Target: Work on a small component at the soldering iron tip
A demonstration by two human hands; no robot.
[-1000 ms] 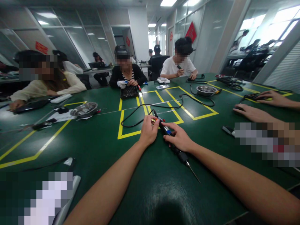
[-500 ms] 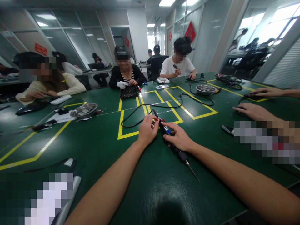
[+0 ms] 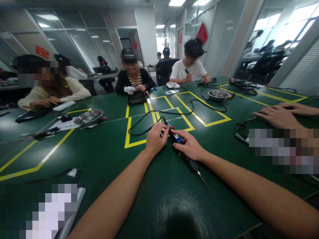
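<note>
A black corded electric screwdriver (image 3: 187, 161) lies slantwise in front of me, its long thin bit pointing down to the right, towards me. My left hand (image 3: 157, 137) pinches its far end, beside a small red part and the spot where the cord comes out. Around the middle of the body, by a blue patch, my right hand (image 3: 190, 145) is closed with thumb and fingers on either side. The black cord (image 3: 159, 112) loops away over the green table (image 3: 139, 186). My fingers partly cover the screwdriver's grip.
Yellow tape (image 3: 136, 144) marks rectangles on the table. Metal bowls (image 3: 219, 95) stand at the far right and left (image 3: 89, 117). A black tray (image 3: 137, 98) sits before a co-worker opposite. Another person's hands (image 3: 281, 115) rest at the right, near a black plug (image 3: 241, 125).
My hands and the screwdriver have hardly moved. At the right, the other person's hands have shifted right and come together, and a black plug now shows beside them.
</note>
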